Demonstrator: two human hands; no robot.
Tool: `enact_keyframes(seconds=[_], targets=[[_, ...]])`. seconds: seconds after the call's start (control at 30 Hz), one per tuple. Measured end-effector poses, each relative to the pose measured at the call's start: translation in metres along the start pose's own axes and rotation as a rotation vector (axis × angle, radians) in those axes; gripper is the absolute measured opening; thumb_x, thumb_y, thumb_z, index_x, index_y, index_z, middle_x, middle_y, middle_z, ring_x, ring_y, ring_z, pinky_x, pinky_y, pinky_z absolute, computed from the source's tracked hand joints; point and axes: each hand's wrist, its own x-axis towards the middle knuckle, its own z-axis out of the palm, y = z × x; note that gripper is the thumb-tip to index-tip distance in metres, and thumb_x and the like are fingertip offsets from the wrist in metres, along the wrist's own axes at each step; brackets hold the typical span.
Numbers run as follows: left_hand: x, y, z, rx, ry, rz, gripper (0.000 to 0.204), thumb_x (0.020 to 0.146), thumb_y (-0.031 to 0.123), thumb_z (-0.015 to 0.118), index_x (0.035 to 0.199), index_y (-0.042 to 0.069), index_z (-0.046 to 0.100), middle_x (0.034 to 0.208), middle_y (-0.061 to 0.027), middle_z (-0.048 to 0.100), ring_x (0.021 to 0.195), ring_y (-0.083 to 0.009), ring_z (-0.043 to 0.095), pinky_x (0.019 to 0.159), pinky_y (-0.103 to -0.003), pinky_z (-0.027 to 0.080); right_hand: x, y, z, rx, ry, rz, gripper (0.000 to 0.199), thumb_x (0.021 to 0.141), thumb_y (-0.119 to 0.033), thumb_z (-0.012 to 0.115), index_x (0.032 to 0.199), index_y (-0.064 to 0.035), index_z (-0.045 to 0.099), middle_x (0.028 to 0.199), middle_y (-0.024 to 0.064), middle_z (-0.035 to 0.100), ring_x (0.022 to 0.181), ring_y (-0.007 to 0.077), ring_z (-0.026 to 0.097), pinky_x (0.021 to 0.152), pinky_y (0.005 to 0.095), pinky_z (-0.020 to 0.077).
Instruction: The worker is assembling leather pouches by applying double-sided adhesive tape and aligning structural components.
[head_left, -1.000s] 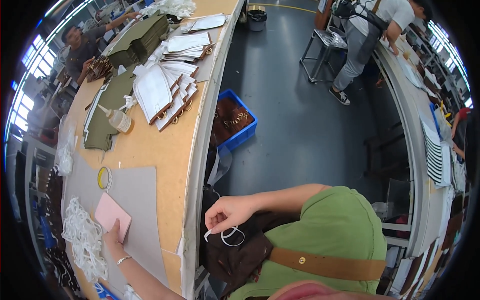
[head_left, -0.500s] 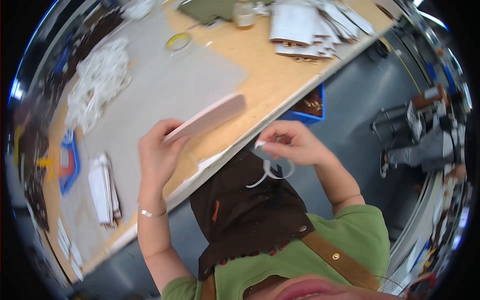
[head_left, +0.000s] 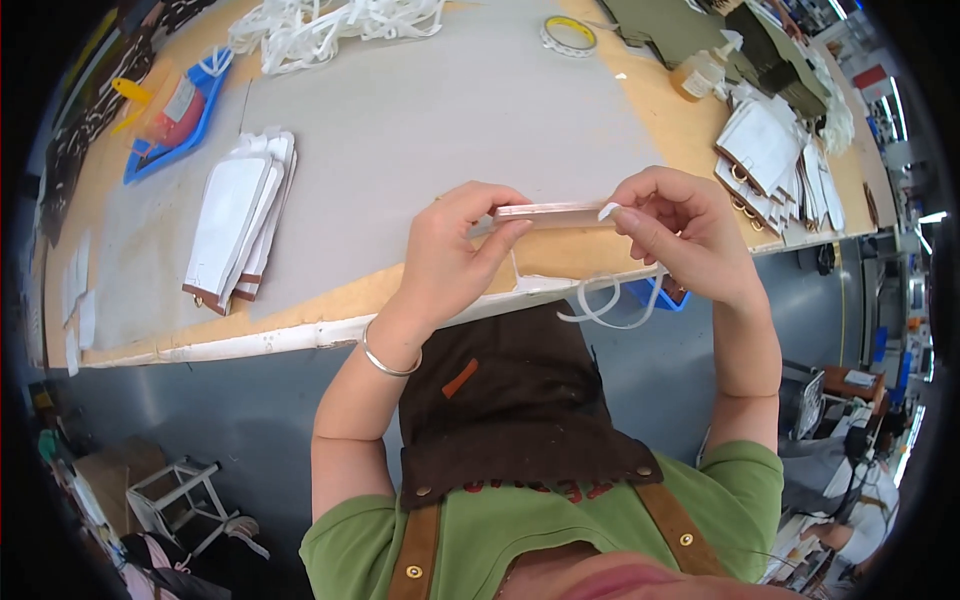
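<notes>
A: What's in the hands?
B: Pink panel (head_left: 557, 215), held between them, near edge-on. Left hand (head_left: 458, 245) grips its left end, thumb nearest us. Right hand (head_left: 692, 238) pinches a white strip (head_left: 607, 211) at the panel's right end; the rest loops below that hand.

A: Step?
B: My read: lining up the strip's end with the panel's edge.

A: Next move calls for?
B: Steady left grip, strip end square to the edge, loose tail clear of the tabletop (head_left: 655, 125), I'd say.

A: Blind spots?
B: Panel face foreshortened, left fingertips behind it hidden. Can't tell if strip touches panel, or if right fingers brace it too. Below the right hand, blue bin (head_left: 664, 300) mostly hidden by the tabletop edge.

A: Further out?
B: Left of left hand, stack of white pieces (head_left: 237, 215): overlapping, can't count. Beyond both hands, pile of white strips (head_left: 335, 38) cut off at top; tangled, no ends to pick out.
</notes>
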Motion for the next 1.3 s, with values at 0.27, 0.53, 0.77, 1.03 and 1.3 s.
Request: enact_keyframes(seconds=[0.27, 0.53, 0.77, 1.03, 1.3], targets=[[-0.002, 0.007, 0.002, -0.112, 0.070, 0.055, 0.028, 0.076, 0.006, 0.068, 0.102, 0.007, 0.059, 0.098, -0.0051, 0.061, 0.084, -0.0136, 0.058, 0.062, -0.023, 0.049, 0.019, -0.002, 0.025, -0.212, -0.004, -0.054, 0.004, 0.083, -0.004, 0.059, 0.084, -0.0010, 0.059, 0.064, -0.0010, 0.055, 0.048, 0.0015, 0.043, 0.044, 0.0196, 0.0366], [-0.001, 0.000, 0.008, -0.211, 0.128, 0.201, 0.014, 0.076, 0.001, 0.065, 0.089, 0.005, 0.061, 0.099, -0.0083, 0.060, 0.074, -0.0176, 0.063, 0.061, -0.025, 0.053, 0.018, 0.011, 0.041, -0.378, 0.005, -0.181, 0.006, 0.083, -0.007, 0.059, 0.085, -0.0007, 0.058, 0.066, 0.0021, 0.058, 0.053, 0.0059, 0.051, 0.048, 0.0213, 0.0408], [-0.005, -0.004, 0.005, -0.213, 0.097, 0.237, 0.015, 0.075, 0.000, 0.064, 0.089, 0.004, 0.061, 0.099, -0.0085, 0.060, 0.075, -0.0180, 0.063, 0.063, -0.026, 0.053, 0.015, 0.014, 0.035, 0.418, -0.208, 0.401, 0.010, 0.088, -0.011, 0.057, 0.091, -0.0023, 0.057, 0.069, 0.0004, 0.059, 0.058, 0.0054, 0.055, 0.054, 0.0184, 0.0449], [-0.009, -0.006, 0.011, -0.324, 0.163, 0.113, 0.031, 0.076, -0.003, 0.063, 0.104, 0.003, 0.054, 0.097, -0.0085, 0.060, 0.083, -0.0187, 0.063, 0.069, -0.027, 0.055, 0.018, -0.006, 0.012, 0.203, -0.103, 0.162, 0.009, 0.087, -0.010, 0.058, 0.089, -0.0020, 0.058, 0.064, -0.0036, 0.053, 0.054, 0.0017, 0.048, 0.048, 0.0159, 0.0396], [-0.009, -0.009, 0.013, -0.296, 0.208, 0.108, 0.028, 0.077, -0.003, 0.063, 0.102, 0.003, 0.052, 0.094, -0.0095, 0.060, 0.083, -0.0184, 0.064, 0.063, -0.026, 0.054, 0.043, -0.033, 0.025, -0.063, -0.234, 0.310, 0.009, 0.084, -0.011, 0.060, 0.081, -0.0023, 0.059, 0.062, -0.0054, 0.052, 0.051, -0.0004, 0.045, 0.044, 0.0145, 0.0357]])
